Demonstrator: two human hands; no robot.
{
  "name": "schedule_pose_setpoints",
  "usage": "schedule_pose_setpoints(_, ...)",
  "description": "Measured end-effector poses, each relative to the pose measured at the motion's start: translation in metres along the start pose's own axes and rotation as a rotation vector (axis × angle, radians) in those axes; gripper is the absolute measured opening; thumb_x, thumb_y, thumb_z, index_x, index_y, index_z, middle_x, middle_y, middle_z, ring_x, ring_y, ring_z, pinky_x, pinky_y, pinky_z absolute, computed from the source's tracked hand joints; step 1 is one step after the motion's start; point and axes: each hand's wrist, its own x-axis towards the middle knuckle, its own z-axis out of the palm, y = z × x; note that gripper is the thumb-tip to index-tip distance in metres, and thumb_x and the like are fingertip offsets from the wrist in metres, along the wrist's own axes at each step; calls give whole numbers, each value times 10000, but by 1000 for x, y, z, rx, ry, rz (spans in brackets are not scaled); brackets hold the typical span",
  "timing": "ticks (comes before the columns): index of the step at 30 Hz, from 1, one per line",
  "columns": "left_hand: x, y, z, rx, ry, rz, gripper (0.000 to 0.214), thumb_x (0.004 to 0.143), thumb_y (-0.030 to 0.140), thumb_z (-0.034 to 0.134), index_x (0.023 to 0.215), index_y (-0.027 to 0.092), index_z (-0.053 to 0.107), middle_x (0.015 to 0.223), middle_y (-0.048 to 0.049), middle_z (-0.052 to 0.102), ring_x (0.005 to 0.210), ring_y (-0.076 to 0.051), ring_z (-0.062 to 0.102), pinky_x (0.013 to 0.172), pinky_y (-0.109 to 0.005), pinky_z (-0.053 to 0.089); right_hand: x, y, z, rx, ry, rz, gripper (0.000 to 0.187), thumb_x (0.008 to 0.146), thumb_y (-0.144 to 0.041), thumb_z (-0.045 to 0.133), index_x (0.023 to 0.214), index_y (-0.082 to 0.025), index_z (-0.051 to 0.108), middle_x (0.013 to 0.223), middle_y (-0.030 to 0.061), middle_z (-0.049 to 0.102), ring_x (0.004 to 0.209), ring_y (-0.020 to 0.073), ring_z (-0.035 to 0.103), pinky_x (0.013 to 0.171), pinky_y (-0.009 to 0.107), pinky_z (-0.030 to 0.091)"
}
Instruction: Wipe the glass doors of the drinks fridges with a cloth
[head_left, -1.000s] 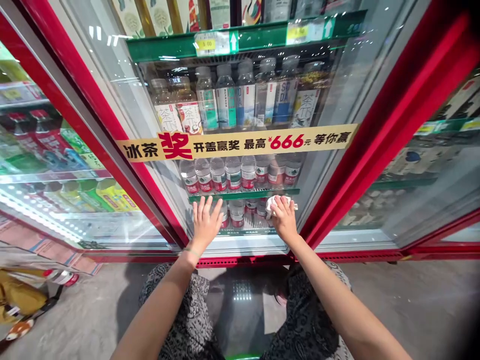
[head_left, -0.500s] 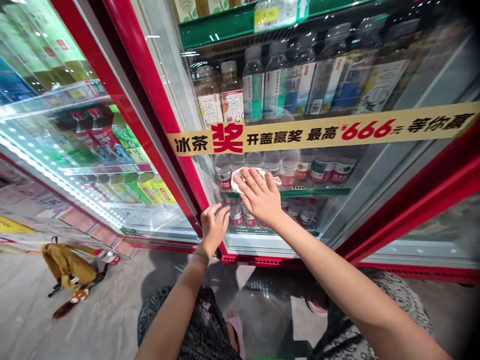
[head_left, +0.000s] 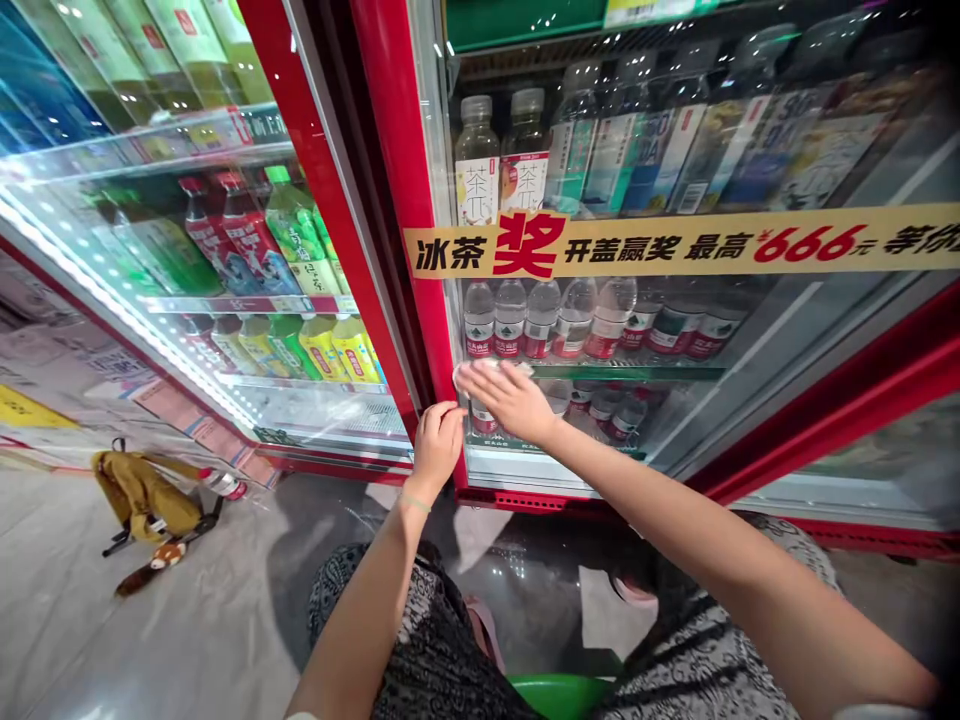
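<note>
My right hand (head_left: 510, 398) lies flat on the glass door (head_left: 675, 330) of a red drinks fridge, pressing a white cloth (head_left: 466, 373) against the lower left of the pane. Fingers stretched, palm over the cloth. My left hand (head_left: 439, 442) is curled against the door's red left frame (head_left: 420, 300), near the bottom corner, fingers bent. Behind the glass stand rows of water bottles (head_left: 540, 320) and tea bottles (head_left: 499, 160). A yellow banner sticker (head_left: 675, 245) with Chinese print runs across the door.
A second fridge (head_left: 225, 250) to the left holds green, red and yellow bottles. On the grey floor at left lie a yellow bag (head_left: 139, 495) and a small bottle (head_left: 221, 484). My patterned trousers (head_left: 420, 640) and a green stool (head_left: 562, 695) show below.
My right hand has slid the cloth leftward across the glass to the left edge. My left hand shifted from flat on the glass to the red frame. The view swung left.
</note>
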Motion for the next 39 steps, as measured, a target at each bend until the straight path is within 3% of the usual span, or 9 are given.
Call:
schedule_pose_setpoints(3, 0, -5, -2, -40, 46, -89, 206, 1004, 174, 520, 1141, 204, 670, 1159, -107, 634, 1102, -210, 628, 992, -391, 552, -20, 0, 8, 47, -90, -219, 789, 969, -103, 395, 1670, -204, 47, 1640, -16, 428, 1503, 120, 405, 1274, 325, 305)
schedule_pose_setpoints(10, 7, 0, -1, -132, 86, -198, 181, 1016, 229, 528, 1148, 204, 650, 1141, -95, 634, 1114, -199, 633, 1022, -390, 537, 0, 10, -12, -48, -54, 23, 741, 984, -109, 393, 1668, -230, 136, 1681, 21, 342, 1552, 177, 330, 1312, 428, 202)
schedule_pose_setpoints(15, 9, 2, -1, -136, 115, -201, 184, 1018, 243, 529, 1142, 196, 656, 1121, -96, 641, 1100, -199, 639, 1013, -393, 542, -23, 25, -28, 9, -172, -208, 775, 942, -115, 461, 1660, -231, 193, 1634, -5, 433, 1496, 150, 429, 1260, 347, 332)
schedule_pose_setpoints(22, 16, 9, 8, -184, 146, -213, 193, 1018, 255, 531, 1145, 197, 664, 1116, -95, 634, 1079, -191, 646, 992, -381, 551, -22, 34, -37, -83, 9, 166, 738, 988, -93, 438, 1657, -286, 193, 1641, 15, 418, 1530, 178, 378, 1309, 452, 216)
schedule_pose_setpoints(26, 22, 11, 14, -187, 177, -223, 193, 1016, 251, 535, 1145, 198, 668, 1119, -93, 632, 1064, -182, 648, 980, -368, 557, -35, 24, -24, -8, -101, -167, 696, 982, -105, 430, 1642, -249, 263, 1611, -24, 472, 1493, 112, 424, 1265, 325, 322)
schedule_pose_setpoints(28, 23, 12, 14, -176, 169, -201, 200, 1018, 242, 528, 1155, 202, 668, 1116, -91, 637, 1071, -182, 651, 986, -371, 556, -45, 22, -23, -14, -124, -218, 675, 981, -106, 430, 1628, -252, 304, 1599, -39, 490, 1474, 97, 447, 1253, 301, 335)
schedule_pose_setpoints(33, 25, 12, 14, -161, 155, -182, 211, 1016, 231, 527, 1176, 205, 663, 1107, -89, 653, 1091, -188, 653, 991, -379, 561, -42, 15, -20, -94, 0, 154, 694, 970, -94, 456, 1628, -265, 313, 1610, 20, 471, 1519, 173, 397, 1289, 420, 272)
schedule_pose_setpoints(37, 28, 11, 12, -190, 200, -278, 213, 1021, 257, 527, 1183, 203, 653, 1122, -93, 643, 1052, -182, 667, 956, -368, 579, -37, 8, -12, -20, -35, -151, 615, 985, -96, 441, 1576, -265, 418, 1586, -25, 507, 1480, 107, 445, 1244, 299, 351)
schedule_pose_setpoints(39, 28, 11, 10, -204, 190, -275, 214, 1022, 257, 527, 1192, 206, 646, 1116, -89, 646, 1035, -176, 673, 944, -358, 583, -36, 9, -13, -23, -28, -155, 559, 991, -96, 463, 1527, -254, 488, 1573, -14, 523, 1470, 119, 463, 1238, 306, 365)
